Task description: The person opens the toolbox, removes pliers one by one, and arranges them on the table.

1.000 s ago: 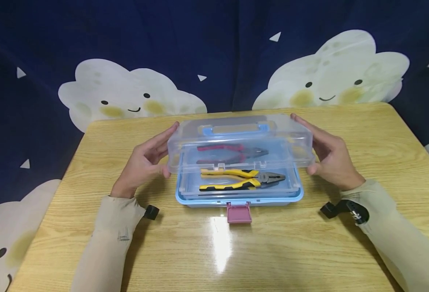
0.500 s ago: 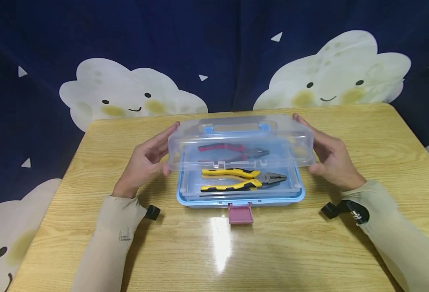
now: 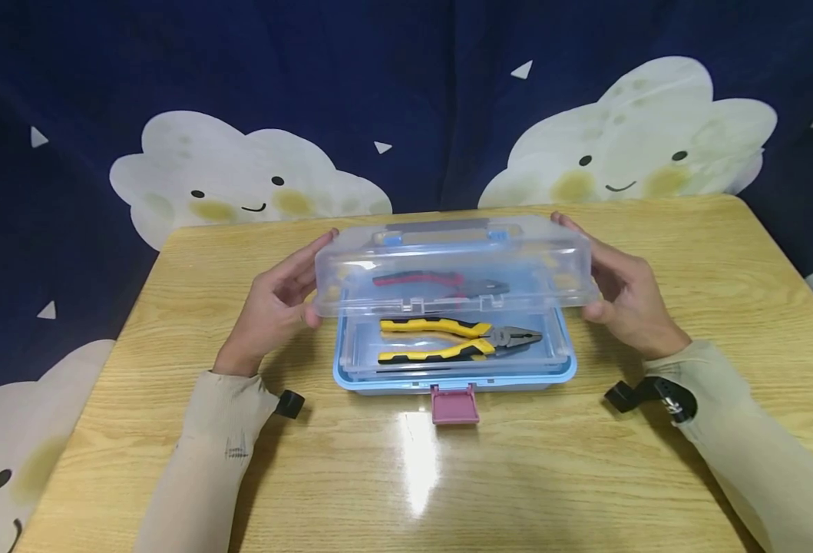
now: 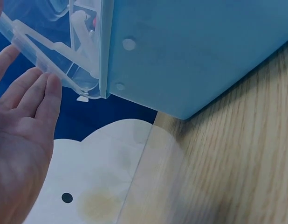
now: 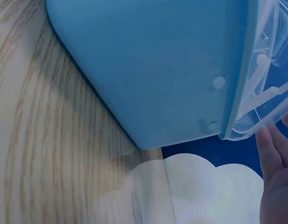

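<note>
Okay, your left hand (image 3: 264,311) and right hand (image 3: 637,307) grip the clear lid (image 3: 447,257) by its left and right ends; probably light, stiff, slick plastic, best held there.

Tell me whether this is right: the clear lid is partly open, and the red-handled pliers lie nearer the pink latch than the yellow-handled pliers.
Wrong way round: in the head view, the yellow-handled pliers lie nearer the pink latch than the red-handled pliers. The clear lid is indeed partly open.
</note>
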The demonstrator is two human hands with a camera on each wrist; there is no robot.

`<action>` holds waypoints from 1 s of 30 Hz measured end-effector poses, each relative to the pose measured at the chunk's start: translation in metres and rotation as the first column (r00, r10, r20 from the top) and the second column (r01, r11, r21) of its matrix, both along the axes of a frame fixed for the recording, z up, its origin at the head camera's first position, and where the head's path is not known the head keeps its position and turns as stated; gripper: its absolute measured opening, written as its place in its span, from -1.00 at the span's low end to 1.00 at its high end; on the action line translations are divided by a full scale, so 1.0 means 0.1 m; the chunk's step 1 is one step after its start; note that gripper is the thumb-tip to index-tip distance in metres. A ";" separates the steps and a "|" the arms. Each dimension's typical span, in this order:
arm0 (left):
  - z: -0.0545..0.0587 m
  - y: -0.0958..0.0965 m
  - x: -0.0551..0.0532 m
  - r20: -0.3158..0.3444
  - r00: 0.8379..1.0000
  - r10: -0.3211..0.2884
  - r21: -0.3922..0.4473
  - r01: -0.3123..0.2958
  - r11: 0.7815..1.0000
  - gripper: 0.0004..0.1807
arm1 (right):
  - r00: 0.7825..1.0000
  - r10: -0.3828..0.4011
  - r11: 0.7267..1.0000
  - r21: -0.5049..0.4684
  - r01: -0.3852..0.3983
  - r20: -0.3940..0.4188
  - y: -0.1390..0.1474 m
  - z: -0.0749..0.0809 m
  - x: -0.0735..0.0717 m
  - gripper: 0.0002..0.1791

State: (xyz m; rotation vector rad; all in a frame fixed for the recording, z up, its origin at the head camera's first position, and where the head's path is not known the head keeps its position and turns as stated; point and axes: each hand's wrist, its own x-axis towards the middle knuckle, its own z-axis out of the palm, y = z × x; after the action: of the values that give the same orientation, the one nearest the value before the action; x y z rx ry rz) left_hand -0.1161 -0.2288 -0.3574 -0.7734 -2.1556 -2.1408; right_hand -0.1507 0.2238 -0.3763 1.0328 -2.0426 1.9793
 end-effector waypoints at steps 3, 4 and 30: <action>0.00 0.01 0.01 -0.005 1.000 0.015 0.009 -0.015 1.000 0.20 | 1.000 -0.005 1.000 0.004 0.005 0.004 -0.01 0.01 0.00 0.11; 0.00 0.01 0.01 -0.005 1.000 0.020 0.010 -0.020 1.000 0.20 | 1.000 -0.006 1.000 0.004 0.006 0.004 -0.01 0.02 0.00 0.10; 0.05 0.06 0.00 -0.010 0.997 0.074 -0.025 -0.074 0.997 0.15 | 0.993 -0.086 0.996 -0.014 0.087 0.082 -0.05 0.10 0.08 0.05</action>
State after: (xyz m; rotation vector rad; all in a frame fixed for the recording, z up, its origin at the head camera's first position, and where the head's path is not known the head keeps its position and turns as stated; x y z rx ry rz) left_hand -0.1163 -0.2230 -0.3527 -0.6915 -2.1747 -2.0752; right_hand -0.1430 0.2188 -0.3666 0.8578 -2.0688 2.0239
